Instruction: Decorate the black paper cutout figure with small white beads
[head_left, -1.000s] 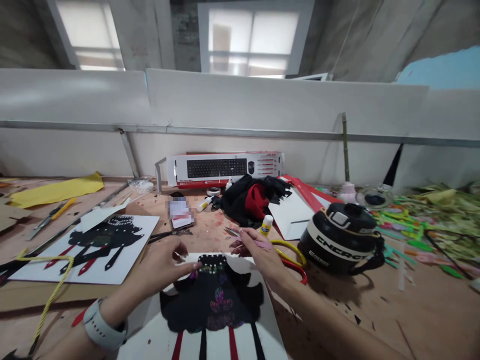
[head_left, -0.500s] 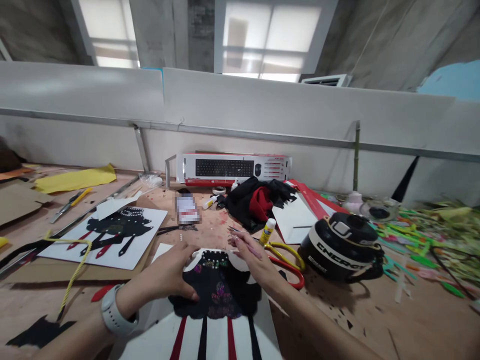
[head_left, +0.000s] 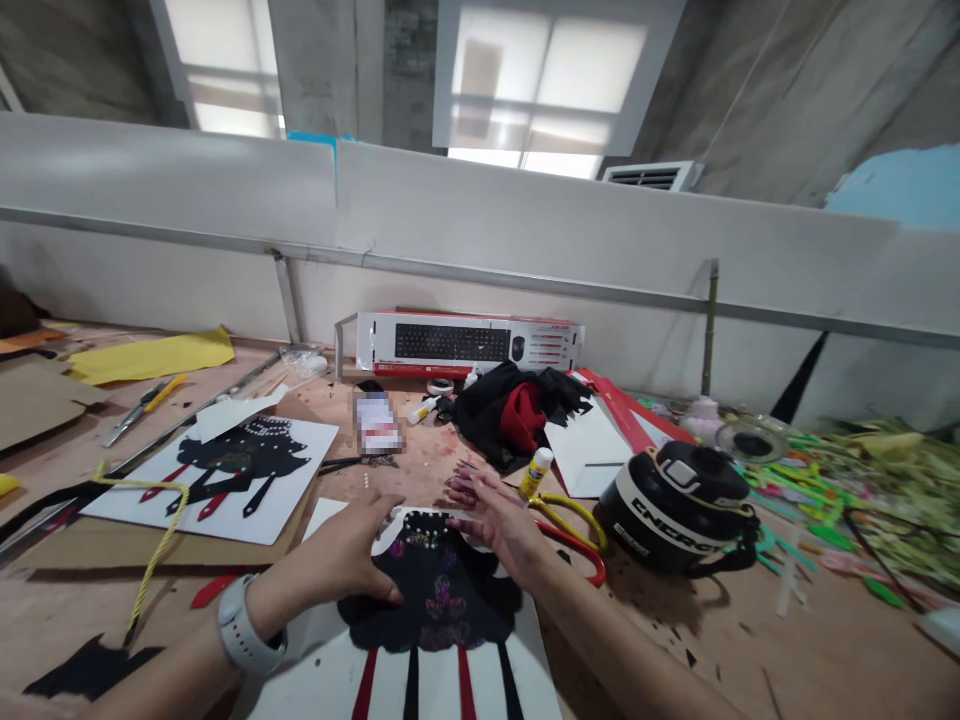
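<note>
A black fabric piece (head_left: 427, 600) with a purple glitter pattern and white beads along its top edge lies on white board (head_left: 300, 650). Red and black pointed strips (head_left: 465, 685) run down below it. My left hand (head_left: 360, 550) presses flat on its left side, fingers and thumb spread. By the top right corner, my right hand (head_left: 499, 520) has bent fingers around a slim pointed tool, mostly hidden, while one finger reaches toward the beaded edge. Scissors with yellow and red handles (head_left: 581, 520) and a glue stick (head_left: 536, 472) lie just right of it.
A black jug (head_left: 675, 510) stands at the right. At the left lies a similar beaded artwork (head_left: 300, 490) on cardboard, with a yellow cord (head_left: 150, 560) and a craft knife (head_left: 135, 415). Farther back are a phone (head_left: 377, 422), black and red cloth (head_left: 517, 400) and a keyboard box (head_left: 465, 345).
My right hand has turned, and one finger now stretches left toward the beads; the slim tool shows less. My left hand holds its place on the fabric. The view has shifted slightly.
</note>
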